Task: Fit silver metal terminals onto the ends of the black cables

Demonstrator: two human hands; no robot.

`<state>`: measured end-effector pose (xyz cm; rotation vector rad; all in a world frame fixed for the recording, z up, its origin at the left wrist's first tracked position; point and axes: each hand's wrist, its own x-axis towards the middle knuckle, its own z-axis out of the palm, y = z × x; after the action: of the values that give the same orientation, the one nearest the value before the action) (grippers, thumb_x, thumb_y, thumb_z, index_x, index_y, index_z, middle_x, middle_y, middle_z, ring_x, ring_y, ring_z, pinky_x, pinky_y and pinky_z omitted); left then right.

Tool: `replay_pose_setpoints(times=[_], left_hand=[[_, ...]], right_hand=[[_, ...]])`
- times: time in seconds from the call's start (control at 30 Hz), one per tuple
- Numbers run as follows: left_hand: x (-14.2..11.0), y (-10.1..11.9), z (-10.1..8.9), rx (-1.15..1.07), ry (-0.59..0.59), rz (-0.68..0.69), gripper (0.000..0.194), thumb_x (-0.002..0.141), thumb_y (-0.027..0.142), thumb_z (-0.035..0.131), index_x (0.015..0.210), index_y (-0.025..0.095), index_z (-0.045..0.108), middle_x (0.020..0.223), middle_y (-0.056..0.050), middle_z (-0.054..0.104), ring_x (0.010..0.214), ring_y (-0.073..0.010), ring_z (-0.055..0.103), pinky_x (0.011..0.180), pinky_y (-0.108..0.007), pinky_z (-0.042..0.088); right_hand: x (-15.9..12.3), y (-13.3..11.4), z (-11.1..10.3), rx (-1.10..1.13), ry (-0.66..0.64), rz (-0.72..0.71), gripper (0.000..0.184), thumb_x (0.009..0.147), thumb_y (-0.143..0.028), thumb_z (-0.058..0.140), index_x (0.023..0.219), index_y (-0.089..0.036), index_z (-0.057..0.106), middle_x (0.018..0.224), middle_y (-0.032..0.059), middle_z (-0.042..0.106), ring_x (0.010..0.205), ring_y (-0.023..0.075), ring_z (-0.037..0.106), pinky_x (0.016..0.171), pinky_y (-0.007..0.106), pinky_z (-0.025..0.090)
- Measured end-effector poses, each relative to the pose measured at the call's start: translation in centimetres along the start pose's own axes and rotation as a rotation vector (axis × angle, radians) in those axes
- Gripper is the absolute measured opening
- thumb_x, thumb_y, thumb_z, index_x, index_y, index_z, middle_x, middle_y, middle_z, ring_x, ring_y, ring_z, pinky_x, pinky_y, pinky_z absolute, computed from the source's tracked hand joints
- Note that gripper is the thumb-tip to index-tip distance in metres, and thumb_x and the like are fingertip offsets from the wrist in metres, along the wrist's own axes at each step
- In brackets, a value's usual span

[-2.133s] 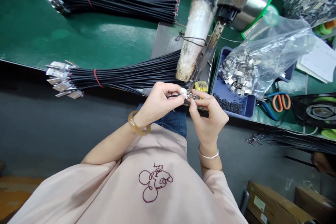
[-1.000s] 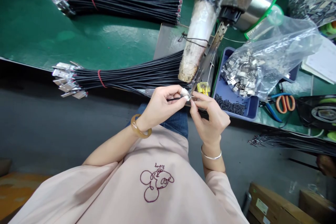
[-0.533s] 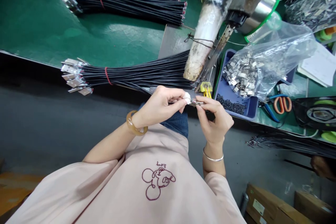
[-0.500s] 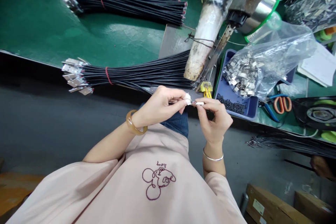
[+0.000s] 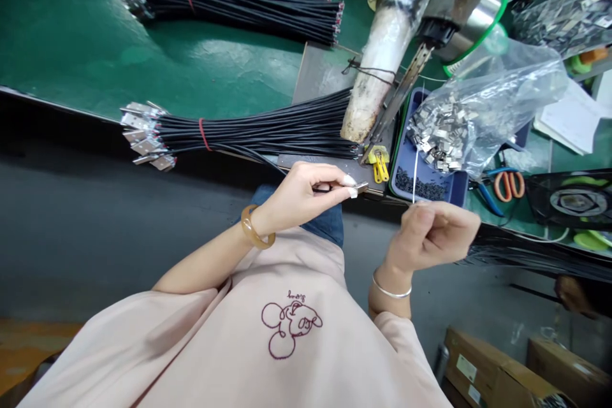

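Observation:
Pinched between the thumb and fingers of my left hand (image 5: 318,190) is the end of a black cable, with a small metal connector (image 5: 362,188) sticking out past the fingertips. White coverings sit on those fingertips. My right hand (image 5: 436,234) is closed, off to the right of the connector and in front of the blue tray. A thin silvery solder wire (image 5: 415,175) runs up from its fingers across the tray. Just behind my left hand lies a bundle of black cables (image 5: 268,131) tied with a red band, metal connectors at its left end.
The blue tray (image 5: 461,190) holds small black pieces and a plastic bag of metal connectors (image 5: 442,131). A white wrapped tube (image 5: 368,89) and metal arm lean over the grey plate (image 5: 318,73). Nearby are a yellow clip (image 5: 380,166), pliers (image 5: 509,185), a wire spool (image 5: 473,29) and another cable bundle (image 5: 248,6).
My right hand has left the connector and moved right, now with the wire at its fingers. My left hand has shifted slightly right, still holding the cable end.

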<state>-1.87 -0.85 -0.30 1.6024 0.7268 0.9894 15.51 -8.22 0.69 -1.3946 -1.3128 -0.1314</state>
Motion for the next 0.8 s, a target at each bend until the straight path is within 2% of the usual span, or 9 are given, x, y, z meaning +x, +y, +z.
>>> replay_pose_setpoints(times=[0.03,0.13,0.2,0.37,0.53,0.6,0.67,0.7,0.8], left_hand=[[0.1,0.0,-0.1,0.000,-0.014,-0.003,0.017,0.088,0.025,0.069,0.086,0.010,0.077,0.066,0.000,0.061,0.056,-0.0066,0.044,0.051,-0.019,0.035],[0.1,-0.1,-0.4,0.016,-0.040,-0.059,0.019,0.085,0.025,0.070,0.096,0.010,0.075,0.072,-0.002,0.063,0.057,-0.0072,0.044,0.051,-0.020,0.037],[0.0,-0.2,-0.6,0.009,-0.050,-0.099,0.016,0.085,0.022,0.067,0.095,0.011,0.073,0.076,-0.003,0.065,0.059,-0.0079,0.049,0.054,-0.020,0.042],[-0.3,-0.6,-0.6,0.015,-0.064,-0.096,0.012,0.088,0.020,0.063,0.087,0.012,0.071,0.075,-0.004,0.070,0.065,-0.0111,0.061,0.063,-0.022,0.049],[-0.2,-0.5,-0.8,0.092,-0.104,-0.066,0.013,0.089,0.017,0.062,0.088,0.011,0.073,0.068,-0.002,0.070,0.059,-0.0102,0.059,0.058,-0.021,0.045],[-0.2,-0.4,-0.9,0.132,-0.118,-0.019,0.013,0.089,0.017,0.062,0.089,0.011,0.074,0.067,-0.001,0.069,0.055,-0.0084,0.053,0.055,-0.021,0.042],[-0.1,-0.4,-0.9,0.193,-0.133,0.065,0.012,0.090,0.018,0.065,0.089,0.011,0.075,0.066,-0.001,0.067,0.052,-0.0076,0.048,0.054,-0.021,0.040],[-0.1,-0.5,-0.9,0.228,-0.141,0.114,0.012,0.090,0.019,0.066,0.089,0.012,0.075,0.067,-0.001,0.067,0.053,-0.0079,0.049,0.055,-0.021,0.040],[0.0,-0.9,-0.6,0.302,-0.150,0.239,0.015,0.093,0.020,0.063,0.087,0.016,0.076,0.071,-0.003,0.071,0.061,-0.0116,0.059,0.064,-0.024,0.046]], right_hand=[[-0.2,-0.2,-0.3,-0.040,-0.054,-0.025,0.005,0.095,-0.029,0.062,0.091,-0.027,0.065,0.067,-0.0047,0.060,0.046,0.0090,0.050,0.045,0.026,0.039],[-0.6,-0.4,-0.7,-0.121,-0.329,-0.080,0.005,0.090,-0.028,0.069,0.095,-0.026,0.069,0.056,-0.0080,0.054,0.042,0.0080,0.047,0.047,0.024,0.041],[-0.8,-0.1,-0.3,-0.148,-0.416,-0.113,0.012,0.089,-0.026,0.071,0.100,-0.026,0.069,0.052,-0.0102,0.051,0.039,0.0061,0.043,0.046,0.022,0.039],[-0.8,0.9,1.0,-0.193,-0.447,-0.159,0.013,0.092,-0.026,0.068,0.104,-0.025,0.068,0.053,-0.0103,0.051,0.040,0.0054,0.042,0.046,0.021,0.037],[-0.5,1.0,1.8,-0.138,-0.483,-0.233,0.004,0.092,-0.019,0.067,0.094,-0.022,0.065,0.058,-0.0086,0.058,0.042,0.0042,0.044,0.049,0.021,0.037],[-0.4,0.9,1.5,-0.080,-0.553,-0.180,0.003,0.093,-0.018,0.064,0.092,-0.021,0.063,0.059,-0.0090,0.058,0.042,0.0035,0.042,0.048,0.020,0.035],[0.0,1.0,0.7,-0.010,-0.628,-0.061,0.004,0.095,-0.023,0.062,0.091,-0.022,0.062,0.058,-0.0098,0.055,0.041,0.0036,0.041,0.045,0.020,0.033],[0.3,1.1,0.2,0.008,-0.625,0.006,0.006,0.095,-0.026,0.062,0.090,-0.022,0.062,0.057,-0.0099,0.054,0.041,0.0041,0.041,0.043,0.019,0.032],[2.1,2.4,-1.5,-0.091,-0.430,0.173,0.015,0.093,-0.035,0.063,0.087,-0.021,0.062,0.057,-0.0080,0.053,0.043,0.0062,0.042,0.043,0.021,0.031]])
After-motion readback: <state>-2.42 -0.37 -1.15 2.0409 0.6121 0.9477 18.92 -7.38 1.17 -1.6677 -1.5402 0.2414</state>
